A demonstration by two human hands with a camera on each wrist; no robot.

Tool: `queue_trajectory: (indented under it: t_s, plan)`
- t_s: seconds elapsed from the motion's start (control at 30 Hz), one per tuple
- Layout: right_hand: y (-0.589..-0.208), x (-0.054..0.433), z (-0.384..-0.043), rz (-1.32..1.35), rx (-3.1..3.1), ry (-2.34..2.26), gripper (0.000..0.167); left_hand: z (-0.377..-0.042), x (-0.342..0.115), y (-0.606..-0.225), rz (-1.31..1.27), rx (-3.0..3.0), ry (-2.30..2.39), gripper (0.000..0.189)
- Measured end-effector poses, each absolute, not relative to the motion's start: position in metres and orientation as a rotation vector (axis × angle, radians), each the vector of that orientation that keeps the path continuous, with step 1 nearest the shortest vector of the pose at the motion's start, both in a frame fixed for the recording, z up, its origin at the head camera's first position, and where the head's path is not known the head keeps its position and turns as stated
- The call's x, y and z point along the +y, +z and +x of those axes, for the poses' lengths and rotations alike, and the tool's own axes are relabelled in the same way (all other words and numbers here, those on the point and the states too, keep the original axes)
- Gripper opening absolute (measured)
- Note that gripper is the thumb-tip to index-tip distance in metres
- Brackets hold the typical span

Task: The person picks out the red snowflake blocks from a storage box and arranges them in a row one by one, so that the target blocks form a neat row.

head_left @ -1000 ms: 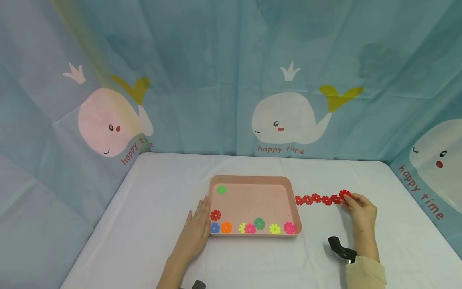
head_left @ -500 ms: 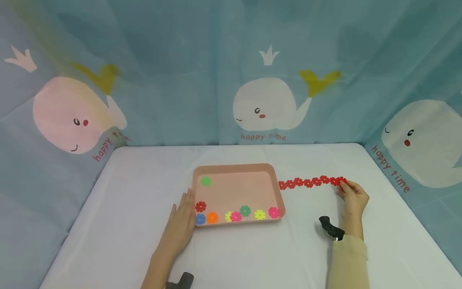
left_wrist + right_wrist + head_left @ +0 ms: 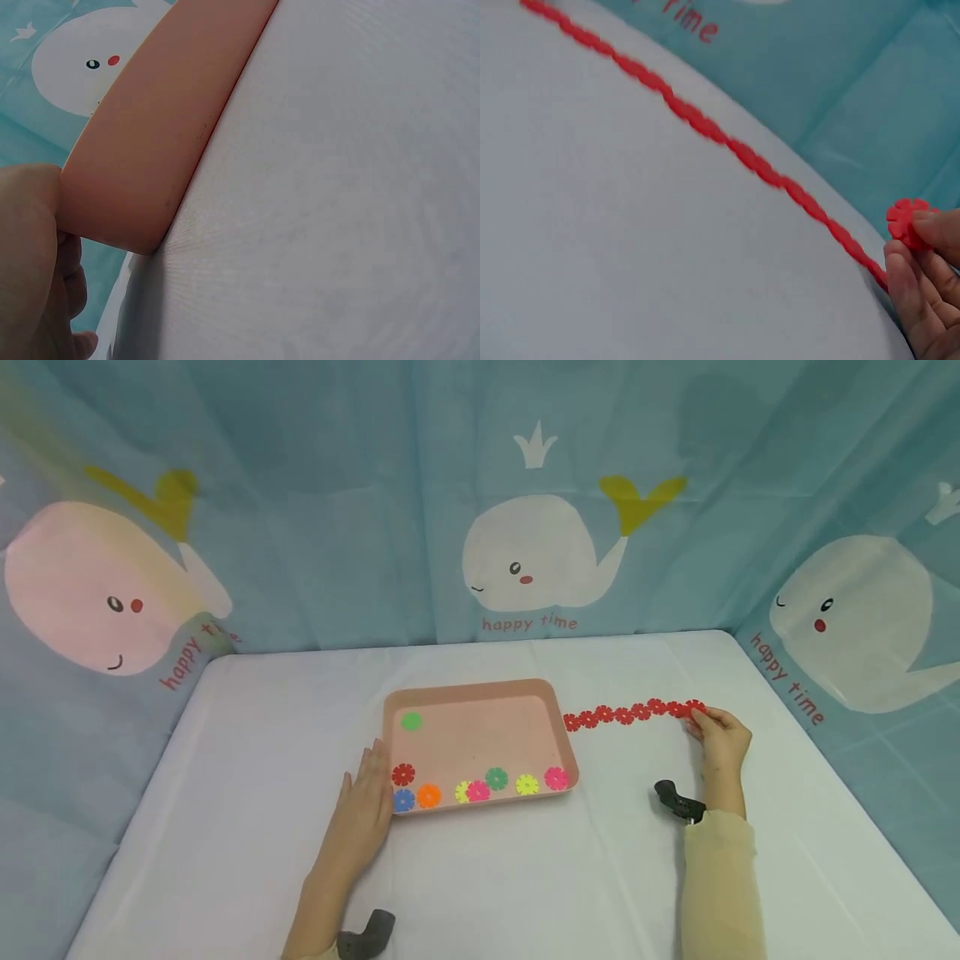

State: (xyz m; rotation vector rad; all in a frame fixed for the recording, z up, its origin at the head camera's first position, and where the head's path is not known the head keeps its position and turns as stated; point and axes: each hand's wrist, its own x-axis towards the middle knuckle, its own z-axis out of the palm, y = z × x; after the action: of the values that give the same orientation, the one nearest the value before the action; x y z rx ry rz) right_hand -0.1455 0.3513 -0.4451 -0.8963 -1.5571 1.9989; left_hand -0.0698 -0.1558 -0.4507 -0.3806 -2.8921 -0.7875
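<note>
A row of joined red notched plastic discs [image 3: 624,716] runs right from the pink tray [image 3: 465,693] across the white cloth. At its right end my right hand [image 3: 723,743] pinches a red disc [image 3: 907,217] between thumb and fingers. In the right wrist view this disc is raised and turned; whether it is joined to the row is hidden by the fingers. My left hand [image 3: 360,810] lies with straight fingers along the tray's left side. The left wrist view shows that hand [image 3: 30,247] touching the tray's outer wall [image 3: 150,127].
Inside the tray are several loose discs: a light green one [image 3: 412,722], a dark red one [image 3: 403,774], an orange one [image 3: 428,796] and others along the front wall. A teal curtain printed with whales [image 3: 532,556] hangs behind the table [image 3: 480,885].
The head view has shifted. My right hand has moved right, away from the tray, with the red row; more of its discs show beside the tray. My left hand stays against the tray.
</note>
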Motion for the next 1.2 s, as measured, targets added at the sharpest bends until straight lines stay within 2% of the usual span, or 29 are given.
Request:
queue_trajectory:
  t_s: [0.47,0.57,0.7,0.83,1.0,1.2]
  plan:
    - [-0.439,0.399,-0.144,-0.927,-1.754,1.94,0.012,-0.078,-0.155,-0.451,-0.387,-2.874,-0.809,0.057]
    - [-0.44,0.403,-0.139,-0.969,-1.848,1.863,0.015,-0.077,-0.154,-0.451,-0.391,-2.88,-0.812,0.056]
    - [-0.442,0.403,-0.138,-1.019,-1.913,1.759,0.004,-0.077,-0.155,-0.451,-0.403,-2.885,-0.806,0.056]
    - [-0.444,0.402,-0.142,-1.012,-1.947,1.715,0.017,-0.076,-0.156,-0.449,-0.4,-2.879,-0.816,0.056]
    - [-0.446,0.405,-0.145,-1.012,-1.896,1.781,0.005,-0.076,-0.157,-0.451,-0.395,-2.88,-0.836,0.056]
    - [-0.445,0.411,-0.141,-1.057,-1.9,1.831,0.012,-0.075,-0.156,-0.457,-0.391,-2.873,-0.84,0.056]
